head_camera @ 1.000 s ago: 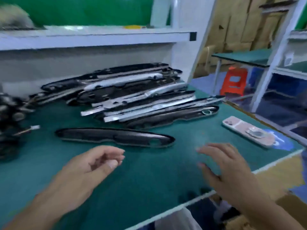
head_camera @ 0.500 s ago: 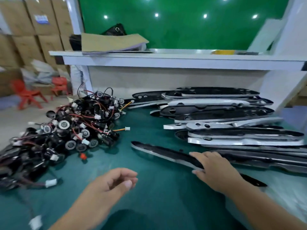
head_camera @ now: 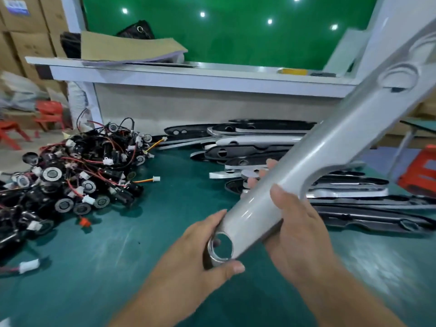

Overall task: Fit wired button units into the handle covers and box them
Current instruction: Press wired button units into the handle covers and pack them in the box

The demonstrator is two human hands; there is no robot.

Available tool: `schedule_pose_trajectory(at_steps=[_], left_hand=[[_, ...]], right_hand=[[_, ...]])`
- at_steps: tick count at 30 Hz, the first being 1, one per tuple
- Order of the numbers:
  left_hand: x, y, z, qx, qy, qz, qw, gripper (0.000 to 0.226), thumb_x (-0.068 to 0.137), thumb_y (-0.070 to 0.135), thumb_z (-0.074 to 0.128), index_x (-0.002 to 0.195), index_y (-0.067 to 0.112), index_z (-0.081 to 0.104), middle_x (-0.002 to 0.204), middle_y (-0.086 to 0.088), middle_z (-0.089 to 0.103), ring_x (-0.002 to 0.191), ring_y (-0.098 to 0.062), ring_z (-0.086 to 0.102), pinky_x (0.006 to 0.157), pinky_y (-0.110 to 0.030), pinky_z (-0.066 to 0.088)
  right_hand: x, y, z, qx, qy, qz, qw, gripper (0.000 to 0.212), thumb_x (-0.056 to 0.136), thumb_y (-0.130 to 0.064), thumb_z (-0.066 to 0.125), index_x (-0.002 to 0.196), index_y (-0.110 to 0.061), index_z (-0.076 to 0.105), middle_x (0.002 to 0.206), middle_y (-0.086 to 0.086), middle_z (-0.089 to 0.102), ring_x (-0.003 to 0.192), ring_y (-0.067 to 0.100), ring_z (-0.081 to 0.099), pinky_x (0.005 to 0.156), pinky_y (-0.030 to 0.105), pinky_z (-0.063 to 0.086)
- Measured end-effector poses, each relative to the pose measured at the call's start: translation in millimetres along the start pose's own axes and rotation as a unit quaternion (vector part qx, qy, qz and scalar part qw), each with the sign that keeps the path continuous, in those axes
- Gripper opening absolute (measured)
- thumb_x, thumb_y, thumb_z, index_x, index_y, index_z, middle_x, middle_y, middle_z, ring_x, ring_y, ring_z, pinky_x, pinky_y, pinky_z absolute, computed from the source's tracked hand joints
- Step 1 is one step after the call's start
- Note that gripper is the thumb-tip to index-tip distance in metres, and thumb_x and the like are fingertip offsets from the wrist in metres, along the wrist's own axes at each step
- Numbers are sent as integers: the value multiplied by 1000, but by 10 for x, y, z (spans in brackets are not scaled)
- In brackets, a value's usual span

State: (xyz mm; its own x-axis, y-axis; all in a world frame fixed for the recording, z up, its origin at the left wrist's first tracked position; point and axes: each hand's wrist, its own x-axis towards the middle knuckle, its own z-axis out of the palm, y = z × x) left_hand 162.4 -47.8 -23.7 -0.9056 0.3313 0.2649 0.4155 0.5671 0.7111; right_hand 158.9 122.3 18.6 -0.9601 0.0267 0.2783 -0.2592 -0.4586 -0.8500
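Both hands hold a silver cover (head_camera: 318,152) above the near edge of the tabletop (head_camera: 113,260), left hand (head_camera: 188,251) curled round its holed end, right hand (head_camera: 297,223) wrapping the shaft; it looks stiff, light and slippery, best gripped beside the hole

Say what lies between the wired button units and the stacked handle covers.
In the head view, bare green mat separates the button units from the handle covers; one white connector pokes in.
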Motion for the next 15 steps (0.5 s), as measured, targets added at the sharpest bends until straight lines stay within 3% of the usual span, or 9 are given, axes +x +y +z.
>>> schedule_pose_trajectory(at_steps=[1,3,5,8,11,13,15], left_hand=[[-5,-36,-20,45,-8,10,999,78,73,60,69,134,60,20,114,48,33,105,36,27,83,8,24],[-22,-152,-91,114,-39,17,993,74,75,64,64,135,58,20,109,49,31,100,36,26,83,7,23],[-25,-289,-215,163,-54,15,985,74,76,65,61,138,55,23,112,48,32,103,30,31,84,7,22],[-5,-473,-372,269,-87,29,959,74,79,65,57,143,51,22,132,38,36,120,15,33,79,9,15],[22,-583,-417,299,-143,26,943,75,82,62,57,146,48,21,138,29,38,123,9,34,73,12,11],[34,-622,-436,290,-161,26,943,75,82,58,60,146,47,24,139,25,41,123,8,34,75,13,10],[31,-655,-459,274,-164,38,947,74,82,55,62,146,46,27,139,23,43,123,8,33,78,13,8]], right_hand=[[-62,44,-61,-24,13,24,999,32,73,-39,74,105,-35,70,104,-7,71,96,7,67,82,25,52],[-179,96,-242,-138,8,110,984,56,65,-57,69,106,-20,69,100,-7,73,94,6,67,85,26,49],[-286,65,-442,-253,-72,210,942,76,57,-74,65,108,-18,67,103,-7,72,99,6,66,94,31,49],[-416,-83,-636,-410,-213,263,847,79,45,-91,57,109,-46,62,110,-23,65,104,-1,62,97,26,47],[-368,-133,-744,-544,-206,154,799,73,40,-99,43,110,-78,34,118,-45,48,109,-16,51,92,9,42],[-261,-98,-786,-697,-223,73,678,83,45,-99,28,122,-80,0,130,-56,15,123,-23,25,100,7,28],[-146,-30,-837,-779,-242,60,575,91,53,-95,20,126,-65,-24,131,-48,-9,132,-13,10,109,16,15]])
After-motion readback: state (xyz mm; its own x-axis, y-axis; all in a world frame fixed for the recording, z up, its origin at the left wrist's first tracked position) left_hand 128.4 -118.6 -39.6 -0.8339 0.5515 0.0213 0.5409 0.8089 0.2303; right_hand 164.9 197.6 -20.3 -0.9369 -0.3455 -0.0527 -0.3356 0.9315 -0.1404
